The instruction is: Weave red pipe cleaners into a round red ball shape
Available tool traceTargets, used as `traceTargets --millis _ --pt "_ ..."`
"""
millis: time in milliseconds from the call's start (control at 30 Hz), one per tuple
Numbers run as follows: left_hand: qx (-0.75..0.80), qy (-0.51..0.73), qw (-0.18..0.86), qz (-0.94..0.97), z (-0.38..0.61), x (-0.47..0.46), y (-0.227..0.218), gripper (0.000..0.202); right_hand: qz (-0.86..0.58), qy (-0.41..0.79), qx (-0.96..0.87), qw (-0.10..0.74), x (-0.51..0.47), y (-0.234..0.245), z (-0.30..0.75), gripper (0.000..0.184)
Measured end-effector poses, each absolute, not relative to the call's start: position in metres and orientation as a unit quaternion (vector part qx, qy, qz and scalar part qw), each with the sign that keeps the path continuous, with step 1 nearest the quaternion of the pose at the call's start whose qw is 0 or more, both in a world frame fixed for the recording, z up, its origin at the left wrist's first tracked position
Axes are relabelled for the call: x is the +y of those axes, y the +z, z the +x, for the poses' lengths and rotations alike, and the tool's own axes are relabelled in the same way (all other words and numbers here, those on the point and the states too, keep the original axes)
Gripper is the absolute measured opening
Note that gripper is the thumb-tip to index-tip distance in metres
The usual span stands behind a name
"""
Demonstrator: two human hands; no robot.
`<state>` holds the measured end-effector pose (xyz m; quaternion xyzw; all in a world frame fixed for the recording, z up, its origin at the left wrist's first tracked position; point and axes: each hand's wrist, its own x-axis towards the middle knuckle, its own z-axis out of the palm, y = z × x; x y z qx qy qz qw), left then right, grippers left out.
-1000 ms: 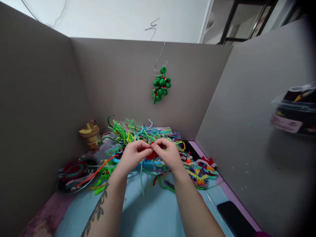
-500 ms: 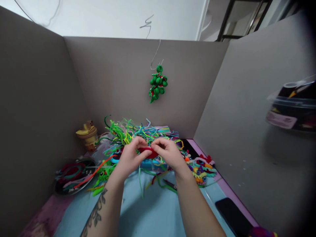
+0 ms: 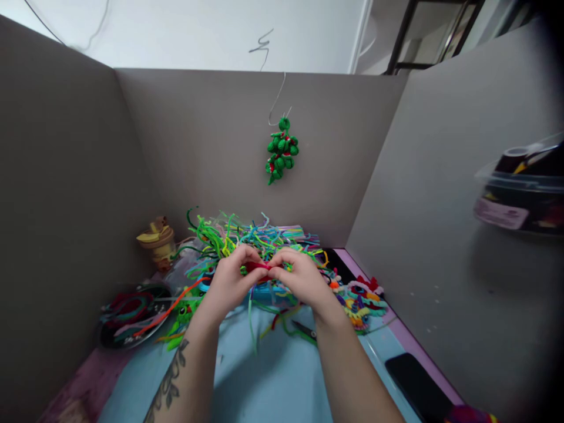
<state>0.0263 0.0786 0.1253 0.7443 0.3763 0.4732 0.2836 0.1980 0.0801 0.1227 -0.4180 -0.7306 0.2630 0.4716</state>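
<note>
Between my two hands is a small red pipe-cleaner piece, partly hidden by the fingers. My left hand pinches its left side between thumb and fingers. From the other side, my right hand is closed on it, and the thumb tips almost meet. Behind and under the hands lies a heap of loose pipe cleaners, mostly green, yellow and blue. Part of a blue tray shows below the fingers. Scissors lie on the table near my right wrist.
A dark bowl with pipe cleaners stands left, near a green figure. Colourful fuzzy pieces and a black phone are on the right. A green ornament hangs on the back panel; a clear container hangs right.
The fingertips have shifted slightly and drawn closer together around the red piece, with less of it showing. Both hands stay in nearly the same place.
</note>
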Motion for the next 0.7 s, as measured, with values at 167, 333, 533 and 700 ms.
traceTargets --millis 167,333,533,700 --pt "0.369 0.447 0.280 0.765 0.020 0.085 0.124 0.042 -0.416 0.335 -0.681 0.500 0.092 0.112 0.198 0.007" --pt "0.316 0.469 0.413 0.713 0.021 0.097 0.109 0.065 -0.343 0.489 -0.551 0.583 0.101 0.103 0.192 0.017" --pt "0.250 0.530 0.536 0.608 0.028 0.102 0.101 0.054 -0.274 0.600 -0.467 0.590 0.097 0.108 0.188 0.029" --pt "0.234 0.521 0.599 0.560 0.036 0.103 0.095 0.050 -0.273 0.630 -0.435 0.582 0.096 0.109 0.185 0.031"
